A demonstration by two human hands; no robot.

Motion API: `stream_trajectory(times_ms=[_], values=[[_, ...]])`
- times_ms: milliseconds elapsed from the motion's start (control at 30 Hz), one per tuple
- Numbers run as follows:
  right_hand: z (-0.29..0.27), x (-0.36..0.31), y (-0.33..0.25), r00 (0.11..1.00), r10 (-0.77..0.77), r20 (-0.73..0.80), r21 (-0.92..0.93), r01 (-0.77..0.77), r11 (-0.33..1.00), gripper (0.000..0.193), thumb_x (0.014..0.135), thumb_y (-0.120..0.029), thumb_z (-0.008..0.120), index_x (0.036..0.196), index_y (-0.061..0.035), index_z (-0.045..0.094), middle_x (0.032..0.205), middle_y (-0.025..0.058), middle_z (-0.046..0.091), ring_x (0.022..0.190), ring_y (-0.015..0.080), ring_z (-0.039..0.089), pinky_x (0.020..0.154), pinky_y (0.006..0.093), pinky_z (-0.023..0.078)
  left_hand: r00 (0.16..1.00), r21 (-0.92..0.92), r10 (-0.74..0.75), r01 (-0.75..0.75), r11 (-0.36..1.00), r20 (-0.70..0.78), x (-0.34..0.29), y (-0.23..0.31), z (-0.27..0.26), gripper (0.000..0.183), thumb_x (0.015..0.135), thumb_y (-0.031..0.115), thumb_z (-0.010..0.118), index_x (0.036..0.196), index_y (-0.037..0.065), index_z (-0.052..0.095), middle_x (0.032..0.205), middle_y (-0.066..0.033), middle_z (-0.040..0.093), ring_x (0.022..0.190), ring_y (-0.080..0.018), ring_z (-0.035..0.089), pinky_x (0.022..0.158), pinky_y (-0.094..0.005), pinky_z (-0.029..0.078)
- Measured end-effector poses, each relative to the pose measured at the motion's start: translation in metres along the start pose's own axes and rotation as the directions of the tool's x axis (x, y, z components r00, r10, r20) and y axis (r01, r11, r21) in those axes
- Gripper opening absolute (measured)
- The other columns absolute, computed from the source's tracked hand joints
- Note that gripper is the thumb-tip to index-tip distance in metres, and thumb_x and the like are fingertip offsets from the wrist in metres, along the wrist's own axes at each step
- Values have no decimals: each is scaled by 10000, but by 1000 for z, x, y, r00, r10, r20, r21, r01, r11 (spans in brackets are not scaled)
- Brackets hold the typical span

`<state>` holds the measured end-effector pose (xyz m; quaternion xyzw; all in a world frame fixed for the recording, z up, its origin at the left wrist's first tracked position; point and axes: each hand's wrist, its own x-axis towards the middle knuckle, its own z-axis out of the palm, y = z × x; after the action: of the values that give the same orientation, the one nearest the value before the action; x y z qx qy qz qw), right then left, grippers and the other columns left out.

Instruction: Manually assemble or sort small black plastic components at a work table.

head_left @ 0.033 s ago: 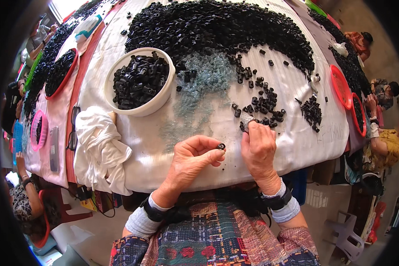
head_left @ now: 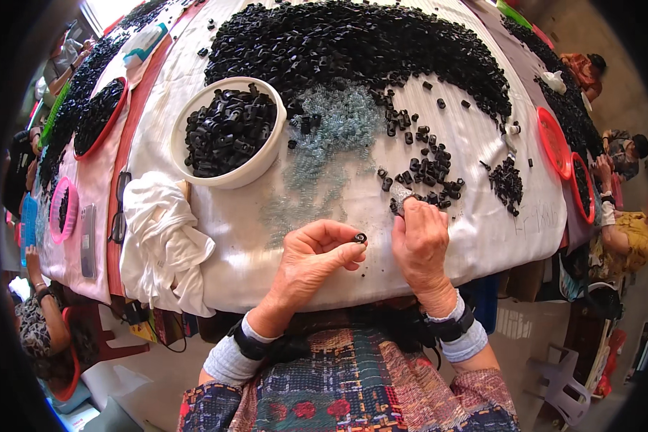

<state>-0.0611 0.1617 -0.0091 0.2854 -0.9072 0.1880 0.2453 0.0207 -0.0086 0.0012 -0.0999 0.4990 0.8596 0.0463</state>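
My left hand (head_left: 313, 259) pinches a small black cylindrical part (head_left: 359, 237) between thumb and fingertips, its round hollow end showing. To its right, my right hand (head_left: 422, 241) is closed around a slim thing with a clear, shiny, wrapped-looking end (head_left: 401, 191); its kind is hidden by the fingers. That end touches or nearly touches a loose cluster of black cylindrical parts (head_left: 430, 169) just beyond. Small translucent bluish pieces (head_left: 335, 126) lie spread over the cloth ahead of both hands.
A white tub (head_left: 279, 144) full of black parts stands left of the translucent pieces. Behind it spreads a large heap of black parts (head_left: 353, 43). A crumpled white cloth (head_left: 162, 234) lies at left. Smaller black bits (head_left: 506, 183) sit at right. Other people work at both sides.
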Motion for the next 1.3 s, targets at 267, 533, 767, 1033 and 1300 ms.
stream_trajectory(times_ms=[267,533,767,1033,1300], values=[[-8,-5,-6,996,94,11,530,-85,844,368,729,91,642,1063,12,507,899,86,610,784,172,607,739,289,476,1000,-5,1,-1,1000,-18,-2,-1,2,182,823,65,686,974,-13,620,867,-75,665,751,-119,634,672,-246,530],[-19,2,-30,983,170,68,817,-153,557,425,745,92,660,1134,18,506,878,86,639,779,139,624,712,253,499,1000,55,-2,3,998,-27,-1,-2,4,213,819,90,703,981,-19,619,854,-61,661,739,-101,626,652,-230,523],[-13,-3,-30,982,178,65,796,-159,584,389,751,72,670,1106,11,524,858,89,663,746,144,640,696,261,511,999,62,10,-7,998,-49,-3,-1,8,211,822,109,704,973,-17,631,810,-62,660,710,-94,601,671,-234,499],[-11,-8,-32,972,224,68,790,-190,583,344,751,52,683,1055,-7,532,843,91,677,733,149,648,694,267,514,998,89,12,-7,996,-62,-4,-2,10,215,823,119,706,969,-21,634,811,-62,660,711,-91,597,669,-230,497],[-15,-8,-31,985,171,28,731,-136,668,244,737,58,690,955,-8,603,845,115,656,726,204,648,659,287,509,996,117,33,-24,993,-80,-3,-3,12,204,820,108,705,964,-21,641,807,-66,667,697,-91,603,654,-229,503]])
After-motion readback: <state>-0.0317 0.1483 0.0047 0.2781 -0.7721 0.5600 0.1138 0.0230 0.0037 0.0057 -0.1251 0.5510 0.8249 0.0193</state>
